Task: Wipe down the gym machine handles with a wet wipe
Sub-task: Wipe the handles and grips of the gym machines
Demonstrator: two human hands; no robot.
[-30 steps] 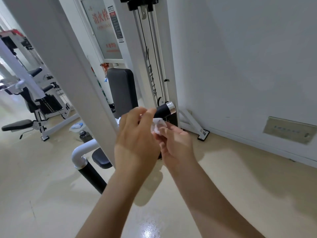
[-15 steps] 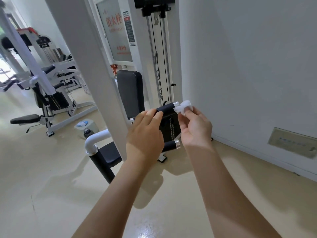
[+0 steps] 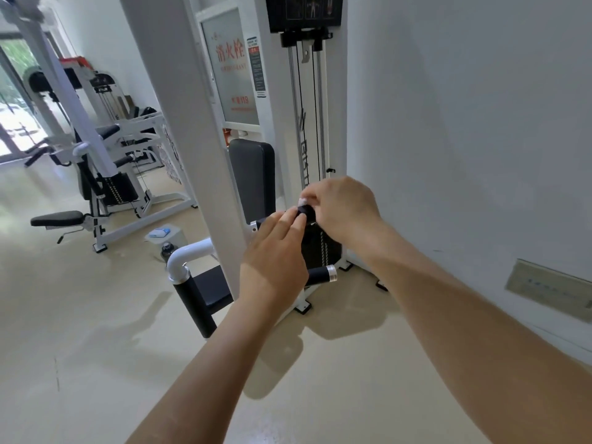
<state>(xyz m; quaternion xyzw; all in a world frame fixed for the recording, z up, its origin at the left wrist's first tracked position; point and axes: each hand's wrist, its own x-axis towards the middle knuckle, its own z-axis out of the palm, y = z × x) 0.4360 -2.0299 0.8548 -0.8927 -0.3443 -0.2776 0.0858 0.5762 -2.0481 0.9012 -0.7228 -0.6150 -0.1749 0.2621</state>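
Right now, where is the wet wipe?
In the head view, just right of centre: the wet wipe is pinched by the right hand against the upper black handle, just past the left hand, above the lower handle.

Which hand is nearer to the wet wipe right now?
Right. The right hand pinches the wet wipe against the upper handle; the left hand touches that handle just beside it.

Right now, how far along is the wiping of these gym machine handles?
Done: nothing shows as finished; no handle looks visibly wiped. In hand: the right hand pinches the wet wipe against the end of the upper handle, where the left hand rests. Left: the lower handle and the upright black grip, both untouched.
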